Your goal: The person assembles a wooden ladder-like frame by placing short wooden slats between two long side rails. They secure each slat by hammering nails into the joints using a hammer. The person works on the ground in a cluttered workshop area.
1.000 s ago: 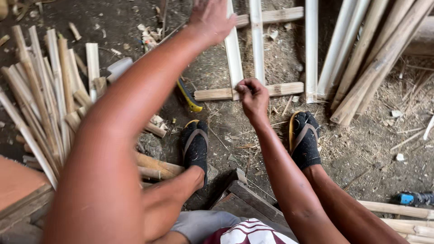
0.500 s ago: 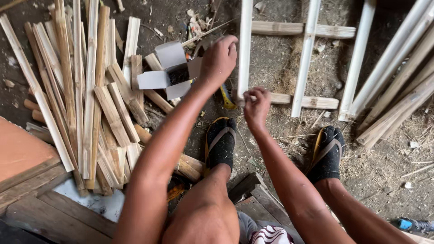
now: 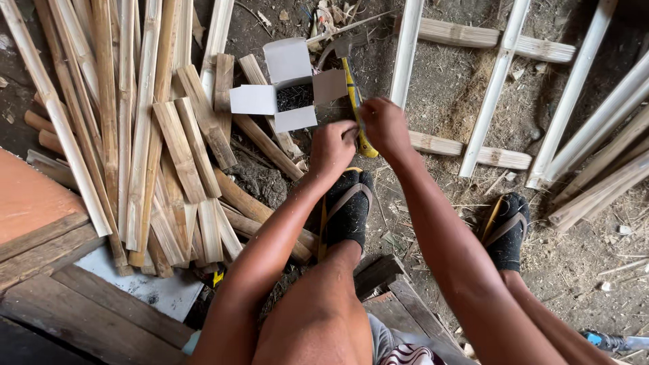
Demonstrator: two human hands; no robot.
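Head view, seated worker, described from the body outward. Nearest the camera are the bare knees and, at lower left, dark wooden planks [image 3: 81, 318] with a pale sheet lying between them. Both feet, in black socks and sandals [image 3: 348, 206], rest on the dirt floor [image 3: 439, 94].

Just beyond the left foot the two hands meet. The left hand [image 3: 332, 145] and the right hand [image 3: 384, 125] are touching, their fingers pinched together over something too small to make out; whether it is a nail cannot be told. Directly behind the hands lies a yellow-handled hammer [image 3: 353, 91], on the ground and not gripped, its handle partly hidden by the right hand.

Just beside the left hand, resting on the stick pile, stands a small white cardboard box [image 3: 291, 94] with all flaps folded open, filled with dark small pieces that look like nails.

To the left, a loose pile of split bamboo sticks [image 3: 145, 135] remains unused. To the right and farther off lies a bamboo frame [image 3: 497, 81]: long pale slats laid across two short crosspieces. Judged from this layout, the frame appears partly assembled, with several slats in place and much stock left; which joints are fastened cannot be seen.

The setting is a rough earthen work area littered with shavings and splinters. A reddish board [image 3: 30, 203] lies at the far left edge.
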